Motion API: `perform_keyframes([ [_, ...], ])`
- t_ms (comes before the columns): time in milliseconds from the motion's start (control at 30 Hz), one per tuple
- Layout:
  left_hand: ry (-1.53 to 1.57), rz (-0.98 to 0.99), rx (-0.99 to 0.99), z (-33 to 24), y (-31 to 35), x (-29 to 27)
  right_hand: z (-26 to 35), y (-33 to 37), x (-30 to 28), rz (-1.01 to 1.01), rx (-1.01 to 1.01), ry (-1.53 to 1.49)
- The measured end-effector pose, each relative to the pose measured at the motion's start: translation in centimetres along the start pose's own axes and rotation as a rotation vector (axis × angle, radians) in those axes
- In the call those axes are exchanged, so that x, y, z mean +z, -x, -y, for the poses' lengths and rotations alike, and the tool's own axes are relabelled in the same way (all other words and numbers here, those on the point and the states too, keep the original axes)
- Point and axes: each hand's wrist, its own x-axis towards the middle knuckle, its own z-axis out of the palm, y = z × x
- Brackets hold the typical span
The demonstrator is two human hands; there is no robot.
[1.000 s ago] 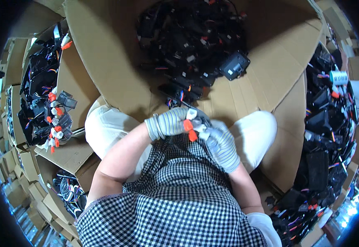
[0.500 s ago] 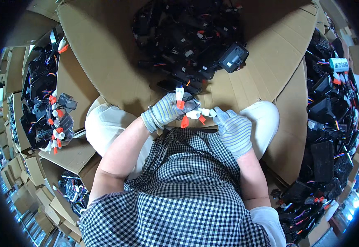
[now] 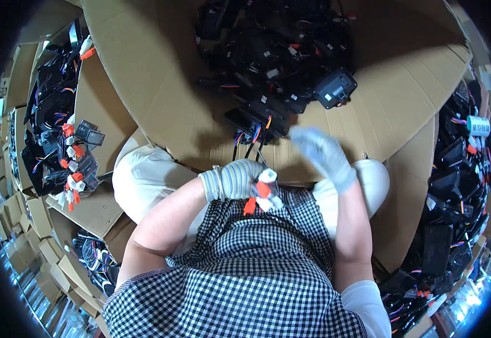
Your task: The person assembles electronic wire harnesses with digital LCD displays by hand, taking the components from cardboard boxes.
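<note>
Grey and yellow stripes on the left glove [image 3: 235, 179]! Orange and white connectors [image 3: 263, 190] blaze at its grip; black-and-white checks cover the apron [image 3: 237, 276] below, white trousers [image 3: 143, 176] flank it, tan box [image 3: 144, 73] beyond, black units [image 3: 273, 56] deeper in, and rightward, the right glove [image 3: 324, 158], a pale-grey blur.

At the right edge of the frame I see a teal-and-white cylinder [image 3: 478, 126] bearing printed characters. In the upper centre, small white labels [image 3: 264, 99] stand on the black units [image 3: 338, 86] in front of me; their print is too small for me to read.
</note>
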Motion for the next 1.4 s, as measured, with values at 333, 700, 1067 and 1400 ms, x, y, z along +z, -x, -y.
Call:
perform_keyframes([
  [333,-0.139,0.138,0.053,-1.9,-1.2,-0.5,-9.3,-11.0,5.2,0.029,0.491,0.801],
  [700,-0.082,0.303,0.117,-1.1,-0.8,1.2,-6.8,-3.3,3.1,-0.456,-0.17,-1.392],
  [1067,-0.418,0.158,-0.058,-1.3,-0.2,2.3,-4.1,-1.1,3.3,-0.321,-0.208,-1.405],
  [1400,0.132,-0.333,0.047,0.0,1.2,4.8,-9.2,1.3,6.7,-0.519,0.066,-1.312],
])
